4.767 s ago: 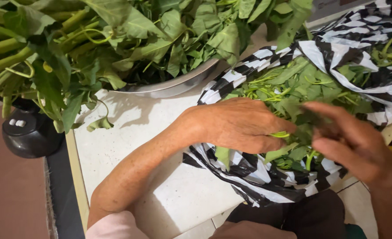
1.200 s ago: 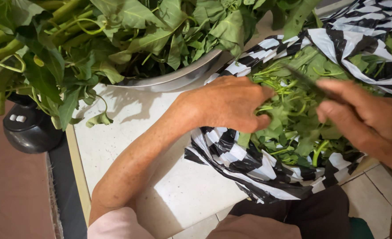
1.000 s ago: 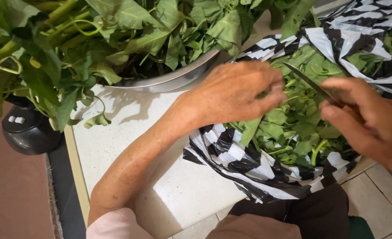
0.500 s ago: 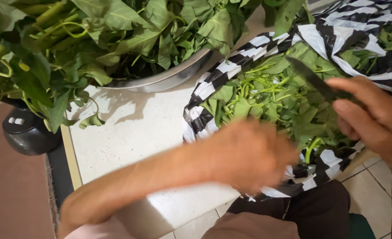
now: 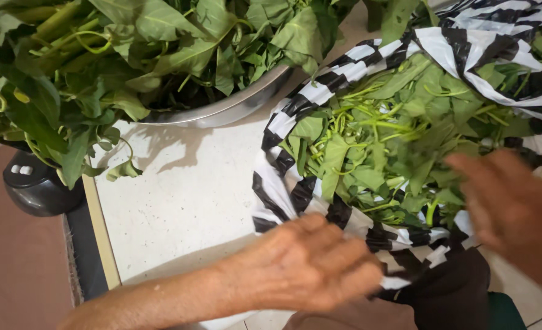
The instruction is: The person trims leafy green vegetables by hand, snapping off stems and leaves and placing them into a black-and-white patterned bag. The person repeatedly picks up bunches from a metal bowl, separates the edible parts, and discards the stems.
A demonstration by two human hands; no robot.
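Note:
A black-and-white striped plastic bag [image 5: 283, 116] lies open on the white counter, filled with cut green leaves and thin stems [image 5: 381, 140]. My left hand [image 5: 307, 263] is at the bag's near rim with its fingers curled on the plastic. My right hand [image 5: 515, 208] hovers, blurred, over the right side of the greens. Its fingers are apart and I see nothing in them. A metal bowl [image 5: 222, 110] piled with large leafy greens [image 5: 130, 55] stands behind, to the left of the bag.
The speckled white counter [image 5: 185, 195] ends at a wooden edge strip [image 5: 99, 238] on the left. A black round object [image 5: 35, 186] sits below that edge over a brown floor. Dark cloth [image 5: 448, 293] shows under the bag.
My left hand has pulled back from the greens inside the bag to its near rim. My right hand has dropped lower, and the dark thin blade it held is no longer visible.

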